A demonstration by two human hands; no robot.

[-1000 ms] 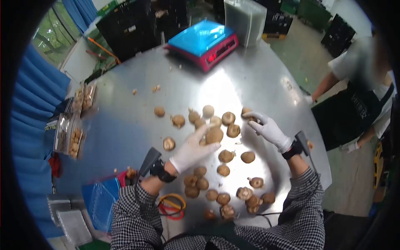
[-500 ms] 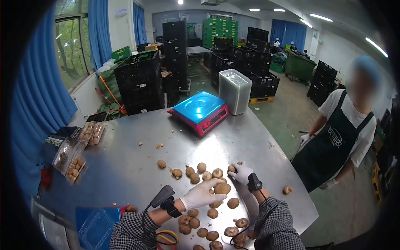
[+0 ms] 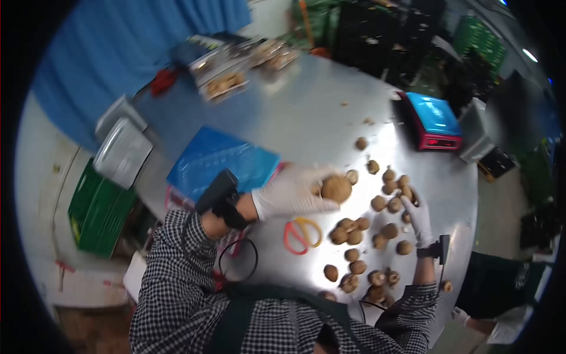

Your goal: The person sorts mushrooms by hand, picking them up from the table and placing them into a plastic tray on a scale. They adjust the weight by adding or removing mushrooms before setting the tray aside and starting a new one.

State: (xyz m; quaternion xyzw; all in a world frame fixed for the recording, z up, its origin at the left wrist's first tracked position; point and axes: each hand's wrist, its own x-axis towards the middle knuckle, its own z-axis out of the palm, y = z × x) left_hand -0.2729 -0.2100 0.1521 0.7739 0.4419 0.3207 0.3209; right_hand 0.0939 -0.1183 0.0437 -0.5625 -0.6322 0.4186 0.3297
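My left hand (image 3: pixel 295 192), in a white glove and blurred by motion, grips a large brown mushroom (image 3: pixel 337 189) above the table. A smaller brown patch shows between its fingers, too blurred to name. On the right, my gloved right hand (image 3: pixel 420 219) has its fingers curled round a mushroom (image 3: pixel 415 197), partly hidden by them. Several loose brown mushrooms (image 3: pixel 389 230) lie between and below the hands, some cap up, some showing stems. Scissor-like red and yellow handles (image 3: pixel 303 235) rest on the metal table below my left hand.
A blue tray (image 3: pixel 203 150) with a clear plastic box on it lies left on the metal table (image 3: pixel 318 112). Packed mushrooms (image 3: pixel 226 84) sit at the far edge. A red and blue scale (image 3: pixel 435 118) stands far right, beside stacked clear trays (image 3: pixel 476 133). A co-worker's apron (image 3: pixel 501 289) shows at right.
My view has swung left and down. My left hand has carried the large mushroom leftward, away from the loose mushrooms, towards the blue tray. My right hand stays among the mushrooms.
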